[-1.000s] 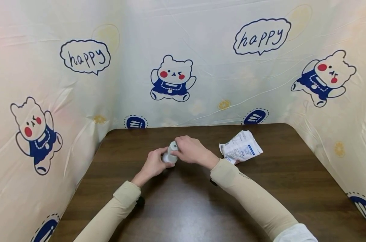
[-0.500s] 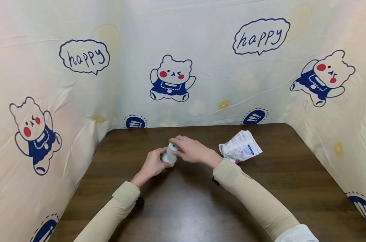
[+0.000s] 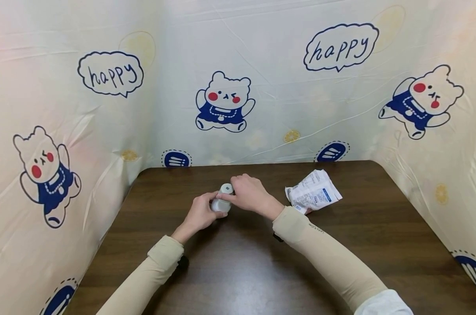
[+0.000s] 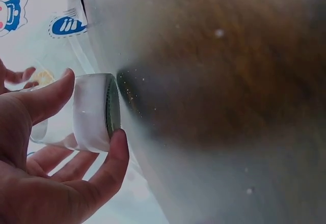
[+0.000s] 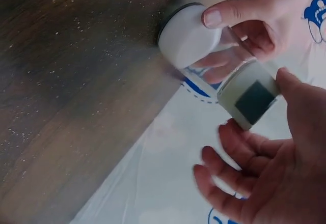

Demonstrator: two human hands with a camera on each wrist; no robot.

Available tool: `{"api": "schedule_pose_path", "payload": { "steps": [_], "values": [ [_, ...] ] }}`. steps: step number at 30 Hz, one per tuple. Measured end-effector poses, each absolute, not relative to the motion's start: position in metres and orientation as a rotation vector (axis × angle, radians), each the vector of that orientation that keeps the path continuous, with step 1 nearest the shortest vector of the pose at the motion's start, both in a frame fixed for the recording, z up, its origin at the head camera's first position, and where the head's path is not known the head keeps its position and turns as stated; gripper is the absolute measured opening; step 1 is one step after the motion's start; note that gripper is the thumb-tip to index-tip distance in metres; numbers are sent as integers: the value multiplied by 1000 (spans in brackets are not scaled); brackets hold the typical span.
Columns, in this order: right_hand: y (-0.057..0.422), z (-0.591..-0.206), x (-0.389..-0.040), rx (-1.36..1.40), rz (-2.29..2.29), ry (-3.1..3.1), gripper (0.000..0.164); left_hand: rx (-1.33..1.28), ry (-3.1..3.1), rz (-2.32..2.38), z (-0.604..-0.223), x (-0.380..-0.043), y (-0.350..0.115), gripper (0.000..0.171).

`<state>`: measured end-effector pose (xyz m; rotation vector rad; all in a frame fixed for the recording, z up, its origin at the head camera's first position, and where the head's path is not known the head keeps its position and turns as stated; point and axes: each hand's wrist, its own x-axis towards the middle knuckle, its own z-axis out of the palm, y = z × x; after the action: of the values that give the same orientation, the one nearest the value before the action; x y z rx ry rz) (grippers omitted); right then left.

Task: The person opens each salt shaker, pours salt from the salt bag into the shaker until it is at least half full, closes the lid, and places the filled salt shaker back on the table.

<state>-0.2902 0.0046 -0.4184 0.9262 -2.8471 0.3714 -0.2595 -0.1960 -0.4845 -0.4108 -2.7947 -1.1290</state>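
In the head view a small clear glass bottle (image 3: 221, 205) stands on the dark wooden table, partly filled with white grains or powder (image 4: 91, 112). My left hand (image 3: 200, 213) grips its lower body, thumb on one side and fingers on the other. My right hand (image 3: 251, 194) is at the pale cap (image 5: 248, 89), which has a dark square on its top. In the right wrist view the thumb and index fingertip pinch the cap's edges, while the other fingers (image 5: 219, 160) curl loosely away from it.
A crumpled white printed packet (image 3: 313, 191) lies on the table (image 3: 253, 271) to the right of my right hand. Pale specks are scattered on the tabletop. A patterned cloth curtain (image 3: 277, 100) hangs behind the table and along both sides.
Over the last second my right hand's fingers reach across the cap, then draw back to the right, uncovering its top. My left hand and the bottle stay in place.
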Motion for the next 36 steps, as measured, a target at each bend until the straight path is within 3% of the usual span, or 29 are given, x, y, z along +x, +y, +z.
{"api": "schedule_pose_path", "payload": {
  "steps": [11,28,36],
  "values": [
    [10,-421,-289,1260,650,-2823,54,-420,-2788,-1130,-483,-259,-197,69],
    [-4,-425,-284,1108,451,-2714,45,-404,-2769,-1137,-486,-257,-200,65],
    [-8,-432,-283,988,590,-2712,39,-405,-2764,-1122,-485,-253,-193,52]
  ]
}}
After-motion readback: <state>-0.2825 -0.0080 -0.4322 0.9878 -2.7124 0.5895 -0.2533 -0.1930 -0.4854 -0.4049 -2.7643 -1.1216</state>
